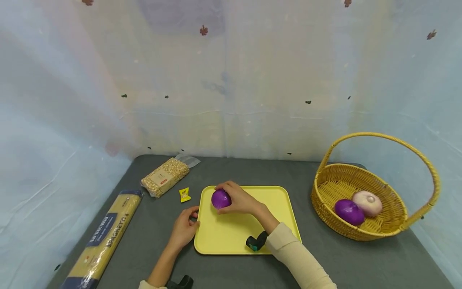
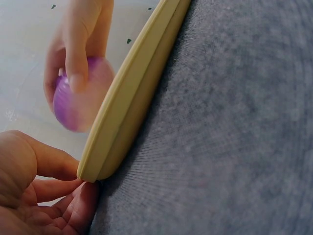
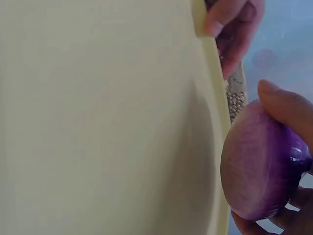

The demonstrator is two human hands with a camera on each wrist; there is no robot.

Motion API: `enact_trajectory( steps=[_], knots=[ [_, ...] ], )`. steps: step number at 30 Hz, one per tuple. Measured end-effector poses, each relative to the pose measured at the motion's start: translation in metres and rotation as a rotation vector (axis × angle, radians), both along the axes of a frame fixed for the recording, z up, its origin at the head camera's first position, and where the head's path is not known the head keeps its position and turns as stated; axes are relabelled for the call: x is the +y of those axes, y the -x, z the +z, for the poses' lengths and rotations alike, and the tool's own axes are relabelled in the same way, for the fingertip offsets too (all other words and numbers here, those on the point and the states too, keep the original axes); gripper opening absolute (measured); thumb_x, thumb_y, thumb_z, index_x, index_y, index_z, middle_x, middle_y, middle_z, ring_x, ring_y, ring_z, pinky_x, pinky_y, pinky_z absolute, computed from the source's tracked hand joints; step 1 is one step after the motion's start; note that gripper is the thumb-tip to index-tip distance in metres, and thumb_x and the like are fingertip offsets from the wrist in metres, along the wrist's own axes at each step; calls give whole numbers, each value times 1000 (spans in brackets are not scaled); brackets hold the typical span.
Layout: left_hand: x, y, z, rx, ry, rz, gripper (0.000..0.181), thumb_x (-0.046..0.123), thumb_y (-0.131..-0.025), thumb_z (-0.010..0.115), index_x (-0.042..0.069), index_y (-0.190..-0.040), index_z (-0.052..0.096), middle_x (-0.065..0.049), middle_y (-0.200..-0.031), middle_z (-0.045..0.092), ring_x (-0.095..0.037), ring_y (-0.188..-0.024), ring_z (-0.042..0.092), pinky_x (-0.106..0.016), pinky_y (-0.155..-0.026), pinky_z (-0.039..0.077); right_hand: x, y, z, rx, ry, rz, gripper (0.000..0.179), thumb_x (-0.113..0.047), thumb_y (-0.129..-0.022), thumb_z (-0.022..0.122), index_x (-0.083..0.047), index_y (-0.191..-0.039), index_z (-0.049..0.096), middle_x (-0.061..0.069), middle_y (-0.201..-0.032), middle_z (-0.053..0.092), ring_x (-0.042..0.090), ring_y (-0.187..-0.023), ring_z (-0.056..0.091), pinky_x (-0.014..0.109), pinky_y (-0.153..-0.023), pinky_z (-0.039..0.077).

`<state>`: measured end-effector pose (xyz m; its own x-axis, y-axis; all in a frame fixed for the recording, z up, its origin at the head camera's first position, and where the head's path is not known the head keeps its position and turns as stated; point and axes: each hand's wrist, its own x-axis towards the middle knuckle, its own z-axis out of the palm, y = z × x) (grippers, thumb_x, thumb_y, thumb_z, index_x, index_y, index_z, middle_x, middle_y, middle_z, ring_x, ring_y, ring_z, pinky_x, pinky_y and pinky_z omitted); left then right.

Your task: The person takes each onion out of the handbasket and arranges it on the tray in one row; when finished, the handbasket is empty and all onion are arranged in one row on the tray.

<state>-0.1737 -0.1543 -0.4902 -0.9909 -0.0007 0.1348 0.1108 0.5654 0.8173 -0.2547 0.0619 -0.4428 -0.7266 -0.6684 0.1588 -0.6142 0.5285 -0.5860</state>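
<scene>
A purple onion [image 1: 221,199] with a paler underside is gripped by my right hand [image 1: 236,199] over the far left part of the yellow tray [image 1: 249,230]. In the right wrist view, thumb and fingers curve around the onion [image 3: 264,161], above the tray surface. At the tray's left edge, my left hand [image 1: 185,228] holds the rim. The left wrist view has its thumb and fingers [image 2: 56,164] meeting at the tray's edge [image 2: 122,103].
To the right stands a yellow wicker basket [image 1: 326,216] with a tall handle, holding another purple onion [image 1: 349,212] and a pale pinkish bulb [image 1: 367,203]. On the left lie a spaghetti pack [image 1: 104,237], a bag of beige grains [image 1: 166,176] and a small yellow packet [image 1: 185,195].
</scene>
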Motion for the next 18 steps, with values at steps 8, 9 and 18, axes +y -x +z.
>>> enact_trajectory(
  steps=[8, 9, 18],
  knots=[
    [1, 2, 3, -11, 2, 0, 44, -6, -77, 62, -6, -121, 56, -12, -94, 57, -13, -65, 47, -26, -59, 40, -15, 0, -11, 16, -10, 13, 70, -34, -72, 79, -11, -131, 48, 7, -124, 45, 19, -110, 47, 32, -88, 46],
    [1, 2, 3, -15, 2, -1, 44, -5, -78, 62, -6, -121, 56, -12, -94, 57, -13, -65, 47, -26, -59, 40, -17, 0, -12, 14, -10, 14, 70, -35, -73, 78, -11, -131, 48, 7, -124, 45, 19, -110, 47, 32, -89, 46],
    [1, 0, 2, -23, -8, 3, 44, -6, -77, 61, -7, -121, 55, -13, -94, 56, -14, -65, 48, -26, -59, 40, -28, -3, -13, 2, -40, 25, 71, -37, -73, 78, -13, -132, 47, 6, -128, 43, 19, -115, 44, 33, -91, 45]
  ],
)
